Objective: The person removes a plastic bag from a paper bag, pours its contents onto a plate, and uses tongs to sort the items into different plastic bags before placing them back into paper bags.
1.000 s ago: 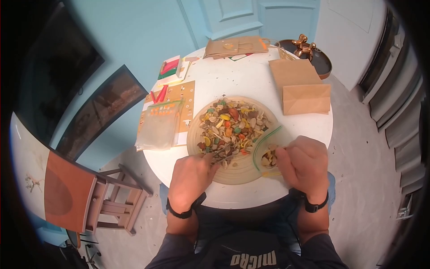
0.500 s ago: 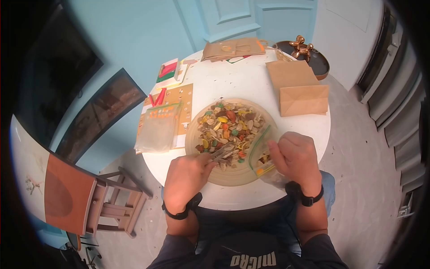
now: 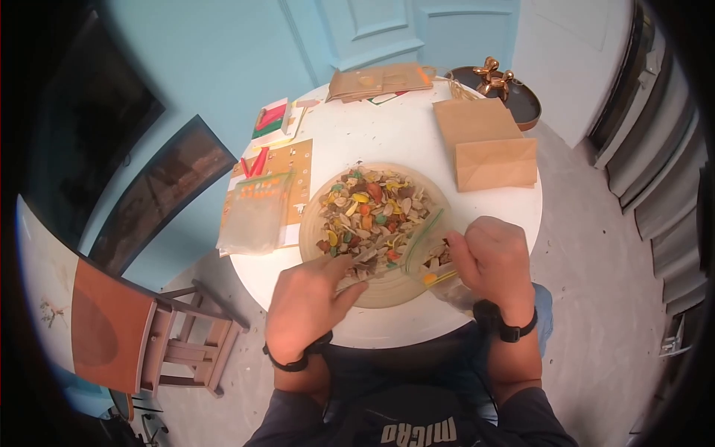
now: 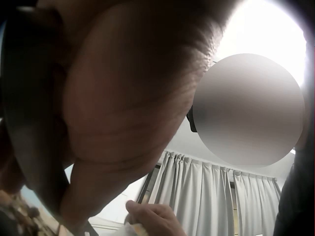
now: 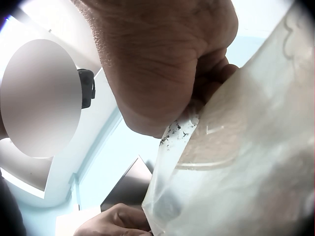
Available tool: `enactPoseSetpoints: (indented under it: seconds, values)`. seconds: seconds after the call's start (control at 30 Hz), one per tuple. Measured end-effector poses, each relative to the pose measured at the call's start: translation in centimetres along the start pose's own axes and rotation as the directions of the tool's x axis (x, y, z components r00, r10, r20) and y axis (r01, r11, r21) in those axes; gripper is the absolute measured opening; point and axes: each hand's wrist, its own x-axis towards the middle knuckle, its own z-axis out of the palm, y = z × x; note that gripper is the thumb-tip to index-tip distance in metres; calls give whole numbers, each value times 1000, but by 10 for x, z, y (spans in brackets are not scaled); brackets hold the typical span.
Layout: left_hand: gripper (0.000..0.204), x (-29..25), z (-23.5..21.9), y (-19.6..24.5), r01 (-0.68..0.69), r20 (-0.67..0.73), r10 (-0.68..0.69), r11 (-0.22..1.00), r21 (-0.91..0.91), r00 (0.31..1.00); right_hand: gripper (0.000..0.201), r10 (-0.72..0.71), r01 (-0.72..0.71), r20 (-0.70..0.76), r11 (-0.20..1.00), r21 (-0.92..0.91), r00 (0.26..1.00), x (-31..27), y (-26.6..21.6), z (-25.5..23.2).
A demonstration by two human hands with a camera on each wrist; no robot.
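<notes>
A white round table (image 3: 372,138) forms the work surface. On its near half lies a beige round flat tray (image 3: 387,296) with a ringed surface, bearing a heap of mixed dried pieces (image 3: 376,208) in tan, brown, yellow, orange and green. Folded brown paper bags (image 3: 484,164) lie flat to the right of the tray. A flat clear plastic pouch with orange print (image 3: 257,212) lies to the left, partly over a tan patterned paper sheet (image 3: 299,175). A clear plastic zip bag with a green closure (image 5: 273,167) is positioned at the near right of the tray, its mouth overlapping the tray rim; dried pieces show through the wall. The hands are apart, with the bag mouth between them. The left hand (image 3: 307,302) is above the near-left edge of the tray, gripping dark metal tongs (image 4: 33,142); the tong tips are blurred against the heap, and whether they hold a piece cannot be determined. The right hand (image 3: 491,253), fingers curled, pinches the upper edge of the zip bag. Small dark specks (image 5: 174,132) adhere to the bag beside the right hand.
</notes>
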Motion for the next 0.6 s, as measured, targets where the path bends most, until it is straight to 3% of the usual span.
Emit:
enactPoseSetpoints:
  seconds: [0.13, 0.33, 0.6]
  values:
    - [38, -15, -9, -18, 107, 60, -112, 990, 88, 992, 43, 0, 0, -33, 1000, 19, 999, 1, -3, -6]
    - [39, -15, 0, -23, 155, 78, -176, 964, 217, 981, 43, -16, 17, -24, 1000, 20, 1000, 3, -7, -1]
    - [29, -9, 16, -25, 122, 73, -144, 960, 254, 987, 41, -21, 21, -2, 1000, 20, 1000, 6, -11, 5]
